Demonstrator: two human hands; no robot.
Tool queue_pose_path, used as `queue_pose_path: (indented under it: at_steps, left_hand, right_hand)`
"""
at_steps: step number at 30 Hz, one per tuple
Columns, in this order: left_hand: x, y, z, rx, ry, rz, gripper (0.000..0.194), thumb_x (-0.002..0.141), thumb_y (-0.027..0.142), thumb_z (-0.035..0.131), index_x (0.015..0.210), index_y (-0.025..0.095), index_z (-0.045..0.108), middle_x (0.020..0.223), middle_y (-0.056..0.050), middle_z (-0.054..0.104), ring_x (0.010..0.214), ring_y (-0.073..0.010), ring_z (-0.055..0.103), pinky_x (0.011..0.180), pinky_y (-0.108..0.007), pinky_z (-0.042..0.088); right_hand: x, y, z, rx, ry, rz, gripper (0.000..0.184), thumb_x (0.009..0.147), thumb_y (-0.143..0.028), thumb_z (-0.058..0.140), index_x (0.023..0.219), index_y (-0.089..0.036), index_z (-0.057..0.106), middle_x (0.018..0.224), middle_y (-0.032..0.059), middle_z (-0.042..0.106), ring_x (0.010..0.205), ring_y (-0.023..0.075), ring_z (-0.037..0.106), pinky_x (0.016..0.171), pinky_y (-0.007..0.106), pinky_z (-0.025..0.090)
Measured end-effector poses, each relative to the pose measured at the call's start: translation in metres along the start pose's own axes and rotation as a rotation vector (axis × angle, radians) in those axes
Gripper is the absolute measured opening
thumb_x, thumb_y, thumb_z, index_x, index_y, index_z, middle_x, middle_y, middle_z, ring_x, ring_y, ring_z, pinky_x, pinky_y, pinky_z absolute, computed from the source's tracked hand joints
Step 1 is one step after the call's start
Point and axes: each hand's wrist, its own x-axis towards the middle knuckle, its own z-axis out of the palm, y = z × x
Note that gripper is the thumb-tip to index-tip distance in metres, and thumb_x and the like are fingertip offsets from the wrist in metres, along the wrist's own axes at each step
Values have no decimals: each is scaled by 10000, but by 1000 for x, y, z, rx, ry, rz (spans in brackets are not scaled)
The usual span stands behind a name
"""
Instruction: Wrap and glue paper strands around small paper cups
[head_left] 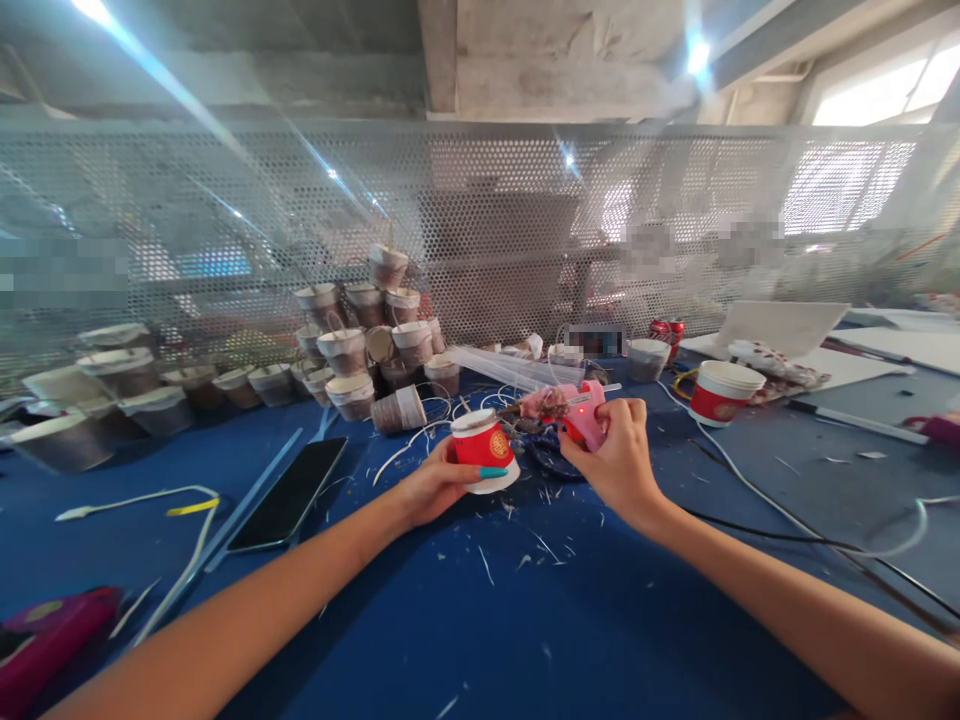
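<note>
My left hand (439,483) is closed round a red and white paper cup (480,447), its thumb with a teal nail lying across the side. The cup is held upside down, wide rim downward, with a gold emblem on the red band. My right hand (619,455) grips a pink hot glue gun (589,410) by its handle; a small red light glows on its body. The gun's nozzle points left and comes close to the cup's upper edge; whether it touches, I cannot tell. A clear glue stick (611,387) sticks out of the gun's back.
Brown cups (345,350) are stacked at the back left. A black phone (292,495) lies left of my hands. More red and white cups (724,392) stand at the right, near cables (750,490). Clear sticks (510,367) lie behind the gun. White scraps dot the blue table (480,620).
</note>
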Motion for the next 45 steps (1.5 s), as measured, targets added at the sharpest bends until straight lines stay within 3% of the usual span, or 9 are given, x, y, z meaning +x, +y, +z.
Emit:
queue_pose_path:
  at_steps: [17, 26, 45]
  left_hand:
    - [1, 1, 2, 1, -43, 7, 640, 513, 98, 747, 1118, 126, 540, 1025, -125, 655, 969, -269, 606, 940, -424, 392]
    - [2, 0, 0, 8, -77, 11, 588, 558, 57, 698, 1118, 123, 532, 1042, -130, 645, 982, -262, 601, 935, -410, 396]
    - [0, 0, 5, 75, -96, 6, 614, 521, 134, 777, 1085, 94, 538, 1002, -142, 653, 917, -250, 623, 874, -378, 440]
  right_hand:
    - [-4, 1, 3, -9, -7, -129, 330, 628, -234, 592, 746, -231, 283, 817, 20, 327, 751, 165, 388, 623, 346, 418]
    - [-6, -2, 4, 7, -36, -119, 336, 632, -229, 586, 752, -237, 272, 819, 19, 318, 773, 179, 404, 616, 363, 427]
    - [-10, -3, 5, 28, -30, -160, 320, 657, -206, 557, 756, -242, 255, 818, 15, 305, 771, 180, 397, 634, 372, 417]
